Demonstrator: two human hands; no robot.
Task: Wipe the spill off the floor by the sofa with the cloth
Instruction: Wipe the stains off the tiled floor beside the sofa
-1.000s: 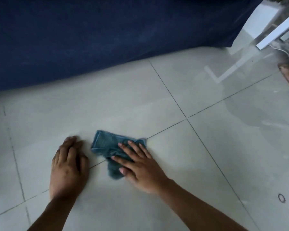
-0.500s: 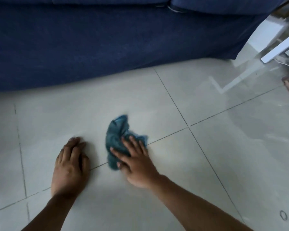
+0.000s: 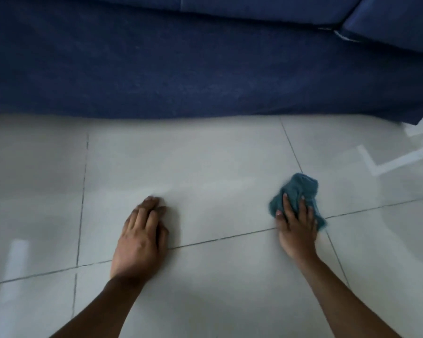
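Note:
A crumpled teal cloth [image 3: 300,189] lies on the pale tiled floor [image 3: 217,172] near a crossing of grout lines. My right hand [image 3: 297,230] presses down on its near part, fingers spread over it. My left hand [image 3: 142,237] rests flat on the floor to the left, palm down, holding nothing. The dark blue sofa [image 3: 181,64] runs across the top of the view, its lower edge just beyond the tiles where my hands are. I cannot make out any spill on the tiles.
A blue sofa cushion [image 3: 396,23] sits at the top right. Bright white reflections [image 3: 386,159] show on the glossy floor at the right edge. Open tiles stretch between my hands and the sofa.
My right hand has slid the cloth to the right, away from my left hand, and the cloth has bunched up. The view has swung left and up toward the sofa.

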